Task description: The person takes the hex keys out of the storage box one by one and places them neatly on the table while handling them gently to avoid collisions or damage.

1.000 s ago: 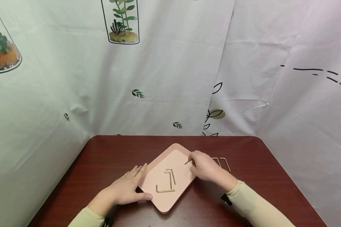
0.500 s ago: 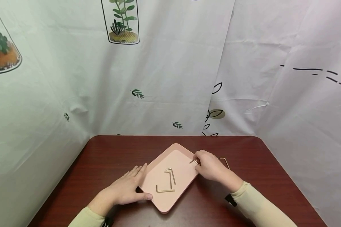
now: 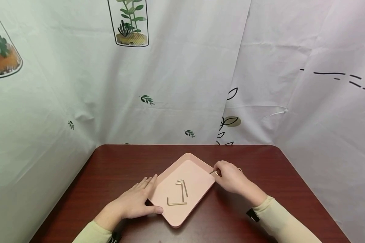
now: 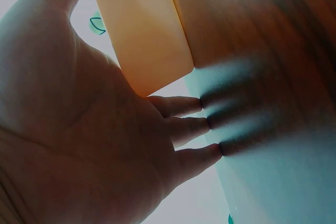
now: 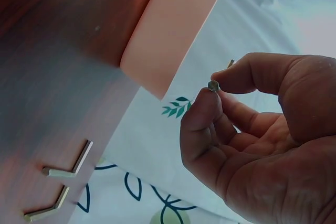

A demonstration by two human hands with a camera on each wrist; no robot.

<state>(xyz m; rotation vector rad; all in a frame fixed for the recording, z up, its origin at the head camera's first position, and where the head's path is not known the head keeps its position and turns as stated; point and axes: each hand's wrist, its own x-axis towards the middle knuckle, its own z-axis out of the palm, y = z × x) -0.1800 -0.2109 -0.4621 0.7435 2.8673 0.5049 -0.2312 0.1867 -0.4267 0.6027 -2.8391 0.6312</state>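
A pink rectangular tray lies at an angle on the table, with three brass-coloured hex keys inside: one hex key toward its near end, and another hex key beside the third. My left hand rests at the tray's left side, fingers straight, thumb over the rim. In the left wrist view its fingertips touch the table beside the tray wall. At the tray's right corner, my right hand pinches a further hex key between thumb and index finger; its end faces the right wrist camera.
Two more hex keys lie on the table right of the tray, mostly hidden behind my right hand in the head view; the right wrist view shows the upper hex key and the lower hex key. Printed white curtains surround the dark red table.
My right hand has moved right, carrying the pinched hex key from over the tray to its right corner, and now covers most of the loose keys there. The left hand stays put.
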